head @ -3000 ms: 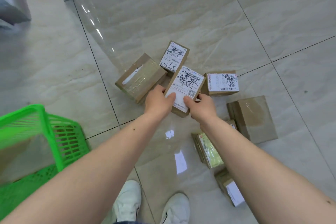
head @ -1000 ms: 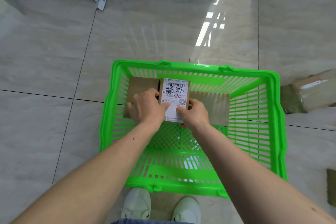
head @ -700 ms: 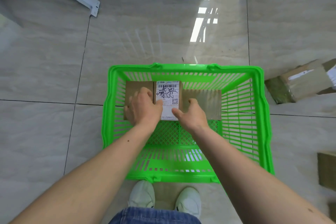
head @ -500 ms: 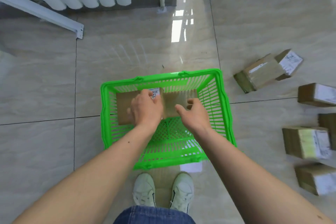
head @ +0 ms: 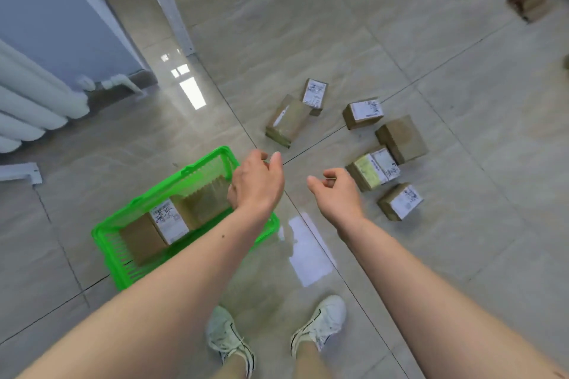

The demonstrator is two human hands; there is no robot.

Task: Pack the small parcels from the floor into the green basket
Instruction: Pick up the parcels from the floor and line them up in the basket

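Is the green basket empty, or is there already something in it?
Not empty. The green basket holds three parcels side by side: a plain brown one, a white-labelled one and another brown one.

Nothing legible. White shipping labels with barcodes and black scribbles sit on the parcel in the green basket point(head: 167, 218) and on several floor parcels point(head: 366, 110); print too small and blurred to read.

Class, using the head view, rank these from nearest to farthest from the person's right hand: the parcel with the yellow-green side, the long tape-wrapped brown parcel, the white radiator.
From the right hand:
1. Parcel with the yellow-green side, just right.
2. Long tape-wrapped brown parcel, ahead, slightly left.
3. White radiator, far left by the wall.
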